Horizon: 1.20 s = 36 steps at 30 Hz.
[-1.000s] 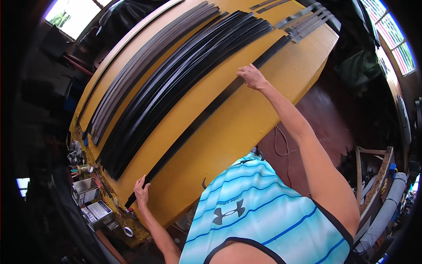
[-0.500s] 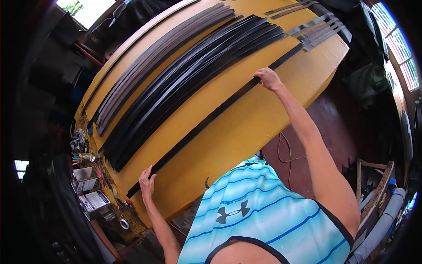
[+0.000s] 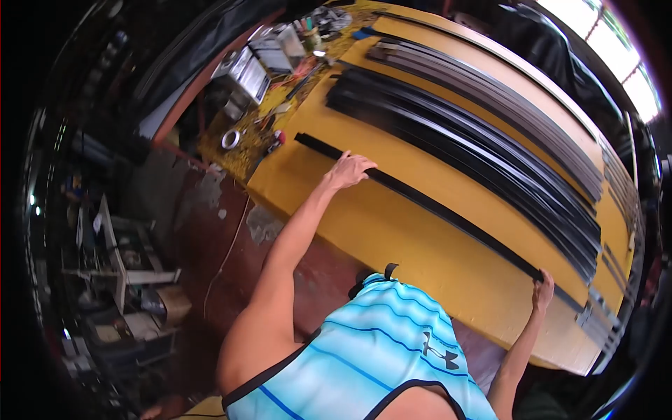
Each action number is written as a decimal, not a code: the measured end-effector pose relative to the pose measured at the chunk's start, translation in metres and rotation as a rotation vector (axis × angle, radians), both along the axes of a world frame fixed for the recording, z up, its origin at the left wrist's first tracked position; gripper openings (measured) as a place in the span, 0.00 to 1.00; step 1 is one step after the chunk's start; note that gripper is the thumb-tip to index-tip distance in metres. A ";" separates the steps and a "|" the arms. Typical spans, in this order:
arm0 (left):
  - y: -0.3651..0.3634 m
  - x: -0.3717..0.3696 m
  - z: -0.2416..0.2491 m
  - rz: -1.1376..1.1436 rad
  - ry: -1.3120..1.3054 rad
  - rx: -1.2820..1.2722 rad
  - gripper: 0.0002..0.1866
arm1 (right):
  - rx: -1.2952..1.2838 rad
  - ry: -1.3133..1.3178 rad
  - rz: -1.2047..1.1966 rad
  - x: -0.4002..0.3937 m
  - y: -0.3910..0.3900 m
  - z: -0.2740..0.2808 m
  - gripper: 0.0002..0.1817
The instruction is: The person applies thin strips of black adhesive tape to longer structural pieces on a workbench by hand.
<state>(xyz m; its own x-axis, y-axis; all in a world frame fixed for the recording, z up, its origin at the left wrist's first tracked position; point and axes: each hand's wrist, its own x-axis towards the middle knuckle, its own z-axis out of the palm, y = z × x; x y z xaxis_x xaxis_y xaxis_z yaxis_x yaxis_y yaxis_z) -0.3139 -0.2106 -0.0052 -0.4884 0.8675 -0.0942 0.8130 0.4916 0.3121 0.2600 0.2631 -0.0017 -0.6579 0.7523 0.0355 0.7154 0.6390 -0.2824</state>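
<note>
A long, narrow black strip (image 3: 448, 216) lies along the near side of the yellow tabletop (image 3: 392, 234). My left hand (image 3: 348, 171) is closed on it near its left end, fingers over the top. Towards the other end, my right hand (image 3: 543, 290) pinches the same strip at its near edge. Just beyond it lies a broad bundle of similar black strips (image 3: 462, 143), with a row of greyish strips (image 3: 497, 108) farther back. Short grey strips (image 3: 598, 315) lie past my right hand.
Metal cans (image 3: 246, 75), a roll of tape (image 3: 230, 139) and small tools crowd the left end of the table. A wooden frame (image 3: 115, 255) stands on the floor at left, and a thin cord (image 3: 225, 262) runs across the floor.
My view has swung to the left, towards the table's tool-strewn end. My left hand has shifted inward along the strip from its end, and my right hand sits farther towards the other end.
</note>
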 end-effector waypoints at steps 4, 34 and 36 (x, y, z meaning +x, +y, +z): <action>0.001 0.001 -0.002 0.056 0.001 0.008 0.22 | -0.021 -0.059 0.016 -0.006 0.007 0.005 0.26; 0.286 0.408 0.029 -0.569 -0.274 0.307 0.11 | -0.025 0.639 -0.973 0.178 -0.072 -0.037 0.12; 0.341 0.471 0.031 -0.715 -0.378 0.347 0.13 | -0.071 0.652 -0.876 0.182 -0.060 -0.037 0.13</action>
<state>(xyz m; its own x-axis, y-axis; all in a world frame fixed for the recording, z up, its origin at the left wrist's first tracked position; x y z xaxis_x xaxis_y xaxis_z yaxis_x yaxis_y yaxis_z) 0.1568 0.1307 0.0253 0.1938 0.9632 0.1861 0.7021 -0.2687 0.6595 0.4415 0.2035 -0.0384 0.2358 0.9642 0.1212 0.6138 -0.0511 -0.7878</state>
